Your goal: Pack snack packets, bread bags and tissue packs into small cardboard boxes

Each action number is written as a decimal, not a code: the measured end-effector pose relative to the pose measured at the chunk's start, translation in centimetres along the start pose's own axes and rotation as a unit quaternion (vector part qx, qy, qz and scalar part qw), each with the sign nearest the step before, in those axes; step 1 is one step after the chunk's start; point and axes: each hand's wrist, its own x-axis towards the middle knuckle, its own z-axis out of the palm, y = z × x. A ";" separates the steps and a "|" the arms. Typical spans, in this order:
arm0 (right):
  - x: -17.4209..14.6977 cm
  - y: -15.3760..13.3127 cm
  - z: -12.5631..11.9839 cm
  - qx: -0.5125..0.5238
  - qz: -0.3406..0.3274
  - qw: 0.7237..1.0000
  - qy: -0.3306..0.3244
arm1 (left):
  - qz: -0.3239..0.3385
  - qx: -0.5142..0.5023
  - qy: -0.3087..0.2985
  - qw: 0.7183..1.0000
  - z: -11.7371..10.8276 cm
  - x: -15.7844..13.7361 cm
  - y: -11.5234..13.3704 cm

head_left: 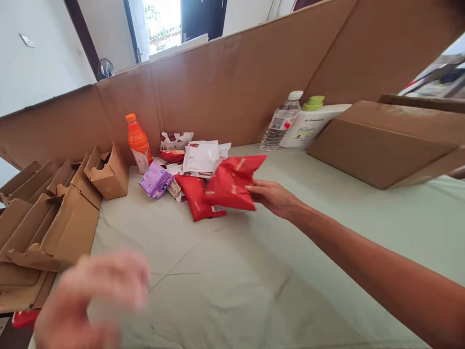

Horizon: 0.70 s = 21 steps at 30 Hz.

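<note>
My right hand (271,196) is closed on the right edge of a shiny red snack packet (234,184), which is raised above the pile. Another red packet (198,196) lies flat just to its left. My left hand (94,295), blurred by motion, is over the near left of the cloth with its thumb and curved fingers apart and nothing between them. Behind the red packets are white packets (201,156) with dark red patterns, lying in a heap. A purple packet (156,180) and a small brown-and-white wrapper (175,190) sit at the heap's left side.
Cardboard boxes with open tops (72,213) line the left edge, beside an orange drink bottle (138,143). At the back right stand a clear water bottle (281,123), a white bottle with a green cap (305,126) and a closed cardboard box (374,145). A cardboard wall (225,92) runs behind.
</note>
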 end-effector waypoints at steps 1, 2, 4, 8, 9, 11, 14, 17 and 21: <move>-0.5 0.6 -0.9 -0.003 0.006 1.000 0.007 | -0.018 -0.026 -0.028 0.999 0.7 2.8 -1.4; -0.9 1.3 -1.7 -0.005 0.011 1.000 0.017 | -0.083 -0.025 -0.003 0.996 1.6 5.7 -2.9; -1.6 2.6 -2.5 -0.004 0.014 0.999 0.041 | -0.211 0.040 0.041 0.976 3.7 11.6 -6.4; -2.2 4.3 -2.1 0.001 -0.001 0.997 0.083 | -0.265 0.090 0.059 0.958 7.6 19.5 -12.4; -2.2 4.5 -1.9 0.001 -0.006 0.996 0.090 | -0.273 0.094 0.054 0.956 8.3 20.5 -13.4; -2.1 4.6 -1.5 0.002 -0.015 0.995 0.098 | -0.289 0.101 0.039 0.951 9.1 21.6 -14.6; -1.9 4.6 -1.5 0.008 -0.025 0.995 0.096 | -0.291 0.113 0.032 0.950 8.9 20.7 -14.3; -1.9 4.6 -1.9 0.019 -0.030 0.996 0.087 | -0.253 0.118 0.052 0.959 7.2 16.5 -11.8; -2.2 4.4 -2.5 0.035 -0.013 0.996 0.075 | -0.184 0.115 0.094 0.972 3.1 6.9 -6.7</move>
